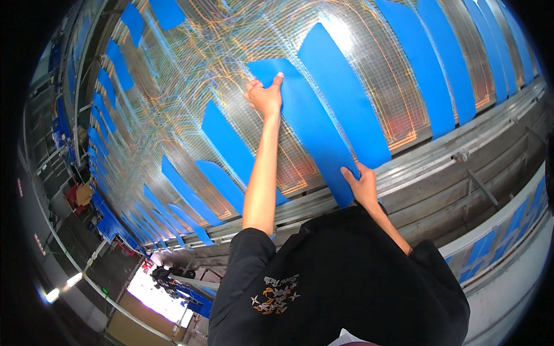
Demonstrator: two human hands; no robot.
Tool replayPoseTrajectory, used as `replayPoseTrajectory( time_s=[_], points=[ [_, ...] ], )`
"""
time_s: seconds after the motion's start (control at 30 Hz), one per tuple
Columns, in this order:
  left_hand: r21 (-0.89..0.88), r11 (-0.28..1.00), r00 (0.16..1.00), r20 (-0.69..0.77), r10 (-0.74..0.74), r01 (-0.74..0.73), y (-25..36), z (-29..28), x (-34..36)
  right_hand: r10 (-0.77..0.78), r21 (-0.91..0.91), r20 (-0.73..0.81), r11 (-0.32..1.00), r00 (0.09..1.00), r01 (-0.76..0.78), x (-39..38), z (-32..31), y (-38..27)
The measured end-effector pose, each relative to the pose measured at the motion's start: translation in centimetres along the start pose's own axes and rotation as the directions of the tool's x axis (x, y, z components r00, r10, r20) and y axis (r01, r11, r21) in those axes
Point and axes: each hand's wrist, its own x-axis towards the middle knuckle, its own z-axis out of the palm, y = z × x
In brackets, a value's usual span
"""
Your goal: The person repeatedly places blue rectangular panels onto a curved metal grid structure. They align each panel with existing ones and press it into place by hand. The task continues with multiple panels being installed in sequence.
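Two bare hands work at a long, bright-blue, flat strip of sheet material (314, 127), which lies slantwise over the near side of a broad metal table marked with a grid and coloured lines (378, 78). The left hand (266, 99) is up by the strip's far end, thumb laid along its face, the other fingers curled at its left edge; I cannot tell whether they pinch it or only press. The right hand (365, 185) grips the strip's right edge near the low end, thumb on top, the other fingers partly hidden. That low end overhangs a ridged, silvery metal rail (415, 164) at the table's side.

The left arm reaches out nearly straight, while the right is bent, closer to the body. Across the person's black short-sleeved shirt (375, 265) I see small pale lettering above a white-and-orange motif (277, 299), upside down from here.

Just right of the held strip lies a blue pointed panel (346, 98); more blue pieces run off both ways, squeezed small toward the left. White glare washes out a patch near the pointed panel's tip, and the view cuts off the table's far side. Tiny red marks on the left are too small to read. What the white corner at the bottom belongs to, I cannot make out.
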Motion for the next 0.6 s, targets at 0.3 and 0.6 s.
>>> replayPoseTrajectory(
  time_s=[0.3,0.6],
  points=[
    [0.016,1.000,1.000,-0.007,-0.017,0.017,-0.5,0.3,0.9,0.348,0.009,0.099,0.936,0.932,-0.351,-1.7,-2.2,4.0],
    [0.009,1.000,0.998,0.055,-0.015,0.015,-1.7,0.3,1.8,0.206,-0.141,-0.022,0.968,0.978,-0.207,-1.3,-0.7,5.7]
  ],
)
